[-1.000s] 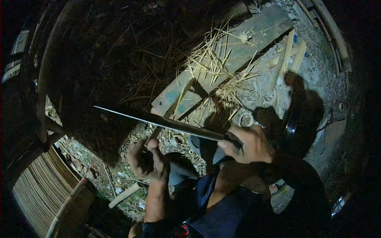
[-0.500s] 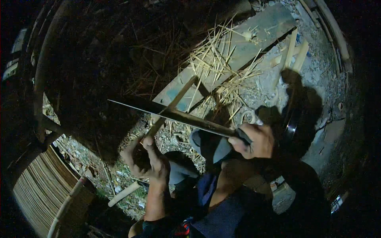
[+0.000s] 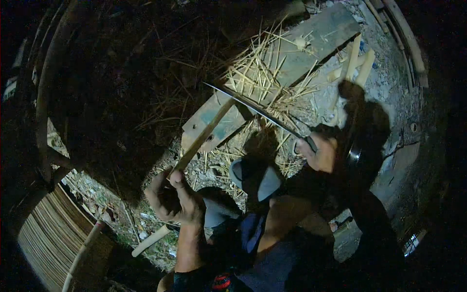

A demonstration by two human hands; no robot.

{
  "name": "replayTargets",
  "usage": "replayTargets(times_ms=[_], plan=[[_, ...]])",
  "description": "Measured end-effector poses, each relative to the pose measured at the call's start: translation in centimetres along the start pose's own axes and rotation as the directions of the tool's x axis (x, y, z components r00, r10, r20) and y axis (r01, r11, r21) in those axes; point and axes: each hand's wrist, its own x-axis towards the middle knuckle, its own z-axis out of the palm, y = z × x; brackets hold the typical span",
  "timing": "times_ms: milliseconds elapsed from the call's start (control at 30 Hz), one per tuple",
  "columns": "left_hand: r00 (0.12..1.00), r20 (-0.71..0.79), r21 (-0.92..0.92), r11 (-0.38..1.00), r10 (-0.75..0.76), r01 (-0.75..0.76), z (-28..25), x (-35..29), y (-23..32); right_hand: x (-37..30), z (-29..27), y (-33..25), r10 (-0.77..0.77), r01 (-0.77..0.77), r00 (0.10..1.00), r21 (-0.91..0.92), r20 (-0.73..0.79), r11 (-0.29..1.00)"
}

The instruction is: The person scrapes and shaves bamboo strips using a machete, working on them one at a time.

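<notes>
My left hand (image 3: 177, 197) pinches the near end of a narrow wooden strip (image 3: 205, 133), perhaps split bamboo. The strip slants away to the right, its far end over a wooden plank (image 3: 214, 114). In my right hand (image 3: 321, 155) is the handle of a long knife (image 3: 260, 111), the fingers wrapped round it. Its thin blade points to the far left and crosses the strip at the far end. I cannot tell whether the edge touches the wood there. Thin straw-like slivers (image 3: 262, 73) lie heaped on the plank beyond the blade and spill off its near side.
Several pale split pieces (image 3: 364, 68) lie at the far right. A bundle of long slats (image 3: 53, 238) stands at the lower left behind a pole (image 3: 82, 255). A short pale stick (image 3: 151, 240) lies near my left forearm. My knees and shoes (image 3: 262, 177) are close below the knife.
The knife has moved away from me and rightward, from the strip's middle to its far end, and now shows more edge-on. My left hand stays nearly in place, still holding the strip.
</notes>
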Motion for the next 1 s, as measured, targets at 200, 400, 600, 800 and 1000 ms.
replayTargets(times_ms=[200,400,600,800,1000], plan=[[1.0,0.002,-0.012,1.0,0.003,-0.003,-0.6,0.5,-0.6,-1.4,-2.9,-4.7,0.247,-0.314,0.895,0.132,0.373,0.94],[0.986,0.005,0.146,0.976,-0.167,0.164,-1.2,3.2,-6.0,-1.7,2.5,1.8,-0.42,0.297,0.84,-0.356,-0.344,0.886],[0.837,0.197,0.307,0.843,-0.511,0.443,-6.4,-1.3,-19.5,-1.7,1.6,6.0,-0.358,0.334,0.923,-0.167,-0.145,0.928],[0.975,0.164,0.691,0.722,-0.149,-0.006,-1.1,-1.0,-15.4,-0.9,-1.8,1.6,-0.034,-0.089,0.94,0.342,0.339,0.936],[0.756,0.654,0.355,0.889,-0.016,-0.288,8.5,3.0,-10.4,0.1,-1.2,0.2,-0.004,-0.236,0.915,0.543,0.404,0.806]])
